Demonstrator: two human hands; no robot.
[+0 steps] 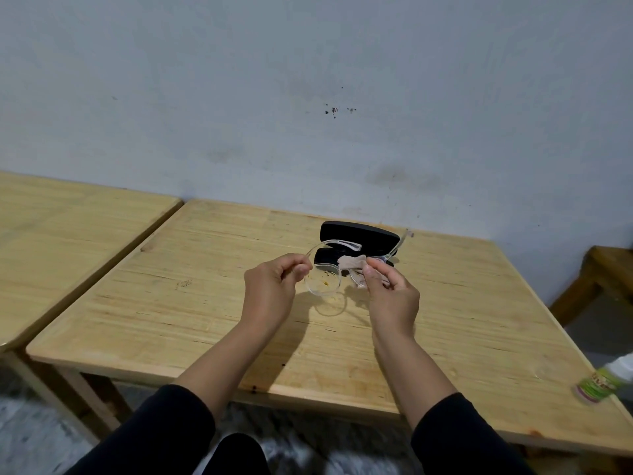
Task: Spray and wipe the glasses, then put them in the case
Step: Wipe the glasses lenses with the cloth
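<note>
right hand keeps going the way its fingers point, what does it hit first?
Likely the open black case. The right hand holds a cloth on the glasses, fingers pointing up and away; the case lies just beyond, though depth is unclear.

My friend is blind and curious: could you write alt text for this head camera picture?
Two bare hands hold clear-framed glasses above a wooden table; the left hand pinches the frame while the right hand rubs a lens with a beige cloth. An open black case lies behind, a bottle at the right edge.
</note>
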